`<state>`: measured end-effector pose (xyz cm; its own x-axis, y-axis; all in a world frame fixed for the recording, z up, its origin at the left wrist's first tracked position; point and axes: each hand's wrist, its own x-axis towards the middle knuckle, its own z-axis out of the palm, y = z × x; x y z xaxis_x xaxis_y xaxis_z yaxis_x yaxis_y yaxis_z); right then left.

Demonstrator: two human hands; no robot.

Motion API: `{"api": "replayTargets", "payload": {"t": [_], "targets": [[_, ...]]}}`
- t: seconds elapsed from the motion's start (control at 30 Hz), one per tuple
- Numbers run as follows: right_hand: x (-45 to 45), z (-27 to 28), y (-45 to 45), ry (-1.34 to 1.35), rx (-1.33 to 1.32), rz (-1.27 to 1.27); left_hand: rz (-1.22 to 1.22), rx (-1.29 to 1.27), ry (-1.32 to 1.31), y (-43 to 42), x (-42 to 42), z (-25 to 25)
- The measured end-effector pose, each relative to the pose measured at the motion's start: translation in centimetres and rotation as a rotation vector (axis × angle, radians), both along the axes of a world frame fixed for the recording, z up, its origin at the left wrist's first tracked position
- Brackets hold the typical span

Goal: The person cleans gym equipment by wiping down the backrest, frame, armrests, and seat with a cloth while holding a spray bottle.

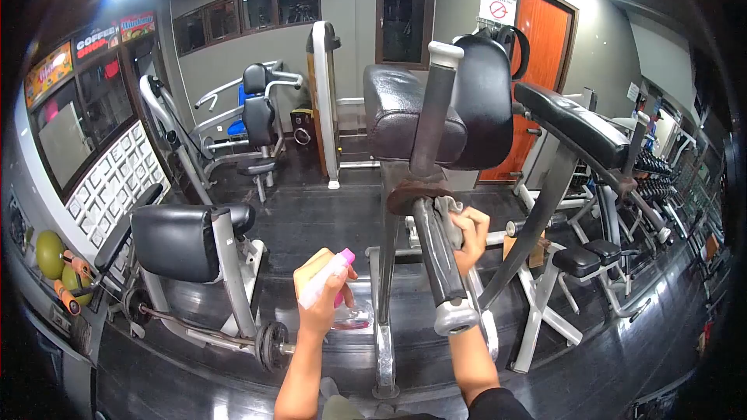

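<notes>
My left hand (320,288) is wrapped round a spray bottle (327,280) with a white and pink head, held at the lower centre, left of a gym machine. A clear part of the bottle shows below the fingers. My right hand (470,239) grips a grey cloth (449,222) and presses it against the right side of the machine's dark handle bar (437,253), near the round rusty plate (420,193). The bar ends in a silver cap (454,316). Above the plate another bar (436,113) stands up beside black padding (395,105).
A padded bench (177,243) and a curl bar with weights (202,328) are at left. Another padded machine (572,120) stands at right, near a small seat (580,261). Dumbbell racks (661,175) and an orange door (538,62) are farther back.
</notes>
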<state>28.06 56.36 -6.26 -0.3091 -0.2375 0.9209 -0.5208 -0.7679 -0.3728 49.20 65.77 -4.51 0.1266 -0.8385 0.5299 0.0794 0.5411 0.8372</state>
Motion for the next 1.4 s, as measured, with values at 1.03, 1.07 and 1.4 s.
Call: {"api": "replayTargets", "payload": {"t": [1.03, 1.07, 1.4], "targets": [[-4.2, 14.1, 2.0, 0.838, 0.359, 0.45, -0.012, -0.039, -0.038, 2.0, -1.8, 1.3], [-3.7, 14.3, 1.0, 0.84, 0.326, 0.415, -0.014, -0.038, -0.038, 2.1, -1.9, 1.3], [-4.1, 20.2, 7.2, 1.247, 0.618, 0.908, -0.053, -0.043, -0.03, 2.1, -2.3, 2.6]]}}
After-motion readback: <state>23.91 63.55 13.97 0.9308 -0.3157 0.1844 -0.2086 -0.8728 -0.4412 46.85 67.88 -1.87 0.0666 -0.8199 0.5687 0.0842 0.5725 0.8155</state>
